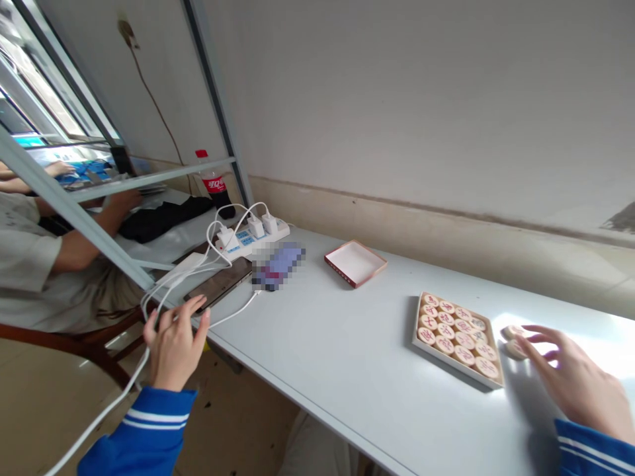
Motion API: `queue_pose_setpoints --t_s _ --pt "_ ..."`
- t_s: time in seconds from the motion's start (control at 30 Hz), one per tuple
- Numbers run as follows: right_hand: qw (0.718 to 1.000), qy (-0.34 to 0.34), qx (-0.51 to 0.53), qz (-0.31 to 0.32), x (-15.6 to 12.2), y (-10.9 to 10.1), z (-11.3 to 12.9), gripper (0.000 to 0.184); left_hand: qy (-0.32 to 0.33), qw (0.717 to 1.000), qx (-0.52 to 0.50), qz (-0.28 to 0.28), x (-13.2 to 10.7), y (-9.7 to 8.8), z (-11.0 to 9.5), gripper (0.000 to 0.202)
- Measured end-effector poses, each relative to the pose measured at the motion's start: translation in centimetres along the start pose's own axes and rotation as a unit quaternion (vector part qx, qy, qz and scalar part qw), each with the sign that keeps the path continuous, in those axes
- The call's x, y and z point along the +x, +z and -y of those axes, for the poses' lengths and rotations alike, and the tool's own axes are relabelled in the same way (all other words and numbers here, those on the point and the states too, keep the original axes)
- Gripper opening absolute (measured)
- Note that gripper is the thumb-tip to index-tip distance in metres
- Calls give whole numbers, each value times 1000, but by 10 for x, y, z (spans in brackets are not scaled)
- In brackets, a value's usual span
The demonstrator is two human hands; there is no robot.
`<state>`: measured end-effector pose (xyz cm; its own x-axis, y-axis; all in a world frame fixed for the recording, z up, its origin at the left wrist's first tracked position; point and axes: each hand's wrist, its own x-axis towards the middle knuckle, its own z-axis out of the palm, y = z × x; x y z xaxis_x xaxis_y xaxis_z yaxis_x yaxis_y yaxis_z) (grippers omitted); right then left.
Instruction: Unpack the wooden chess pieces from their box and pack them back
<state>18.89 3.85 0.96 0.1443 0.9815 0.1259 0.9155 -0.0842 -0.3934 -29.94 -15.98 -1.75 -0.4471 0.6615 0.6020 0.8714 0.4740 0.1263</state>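
My left hand [174, 344] hovers off the table's near-left edge beside white cables [163, 285], its fingers loosely curled and apart, nothing in it. A phone [218, 285] lies just beyond its fingertips. My right hand [570, 370] lies spread on the white table [347, 357] at the right, fingertips touching loose round wooden pieces [513, 340]. Next to them on the left stands a shallow box [457, 337] filled with several round Chinese chess pieces. Both sleeves are blue with white stripes.
An empty box lid [356, 262] lies further back. A white power strip [253, 237] with chargers and a cola bottle [214, 186] stand at the back left. A metal frame [74, 211] crosses the left side. Another person [44, 258] sits there on a chair.
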Motion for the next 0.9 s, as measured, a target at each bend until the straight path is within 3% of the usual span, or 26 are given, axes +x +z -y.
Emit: queue_pose_setpoints --t_s 0.1,0.23,0.3,0.57,0.7,0.9 --pt "1000 -17 -1 -7 2 2 -3 50 22 997 -62 26 13 1 -2 37" --pt "995 -86 32 48 7 10 -10 46 -4 994 -84 -62 21 -2 1 37" --pt "989 -124 41 64 8 13 -13 43 -10 995 -75 -69 19 -6 4 36" --pt "987 -150 41 44 10 14 -18 46 18 998 -28 -57 5 -9 15 30" --pt "982 -173 58 57 8 13 -17 47 32 997 -26 -58 6 -10 11 29" --pt "967 -239 84 6 6 14 -12 49 39 997 -31 -58 11 -12 -1 28"
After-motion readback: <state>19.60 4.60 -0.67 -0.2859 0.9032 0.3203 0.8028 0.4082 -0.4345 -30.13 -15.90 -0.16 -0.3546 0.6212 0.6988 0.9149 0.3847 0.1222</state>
